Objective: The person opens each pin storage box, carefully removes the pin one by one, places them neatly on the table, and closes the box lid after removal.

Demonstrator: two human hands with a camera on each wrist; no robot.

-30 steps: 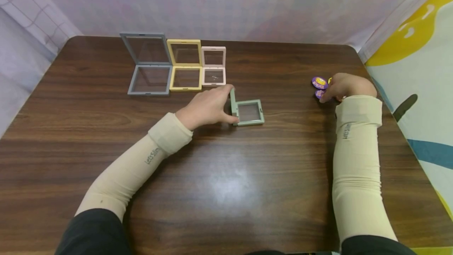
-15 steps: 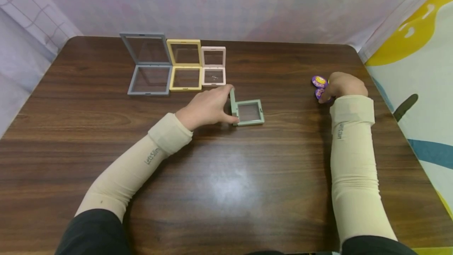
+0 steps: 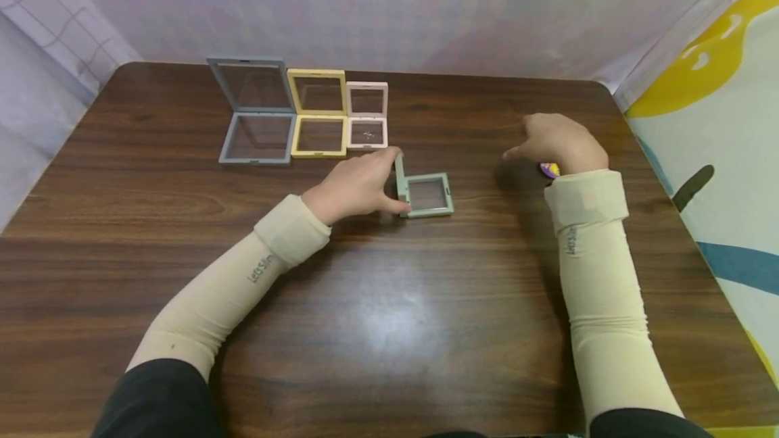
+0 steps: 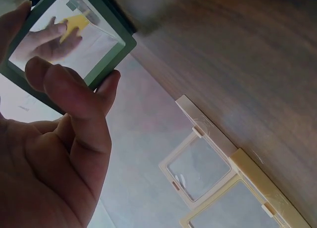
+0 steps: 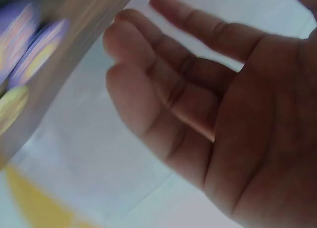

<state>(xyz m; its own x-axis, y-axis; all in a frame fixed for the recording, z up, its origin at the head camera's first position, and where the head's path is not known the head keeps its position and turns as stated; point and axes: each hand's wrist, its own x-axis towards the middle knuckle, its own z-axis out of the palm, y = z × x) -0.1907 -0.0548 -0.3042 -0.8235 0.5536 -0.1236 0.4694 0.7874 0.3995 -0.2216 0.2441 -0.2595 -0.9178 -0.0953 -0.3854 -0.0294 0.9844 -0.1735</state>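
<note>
My left hand (image 3: pixel 359 184) grips the upright half of a small green hinged display frame (image 3: pixel 450 195), thumb low at the front and fingers at the top edge. The other half, with its clear window, lies flat on the table to the right. In the left wrist view, the green frame (image 4: pixel 115 59) stands beyond my fingers. My right hand (image 3: pixel 562 144) is over the right side of the table, fingers loosely bent and nothing in them. Close by it, a purple and yellow disc (image 3: pixel 550 169) shows partly behind the wrist. Several such discs (image 5: pixel 42 52) appear blurred in the right wrist view.
Three more open hinged frames stand in a row at the back left: a large grey-blue one (image 3: pixel 255 161), a yellow one (image 3: pixel 319 153) and a small pink one (image 3: pixel 368 147). A pale curtain (image 3: pixel 426 12) hangs behind the brown table (image 3: pixel 304 343).
My right hand has come away from the discs, moving left with its fingers loosened; its wrist now covers most of them. My left hand and the green frame have stayed put.
</note>
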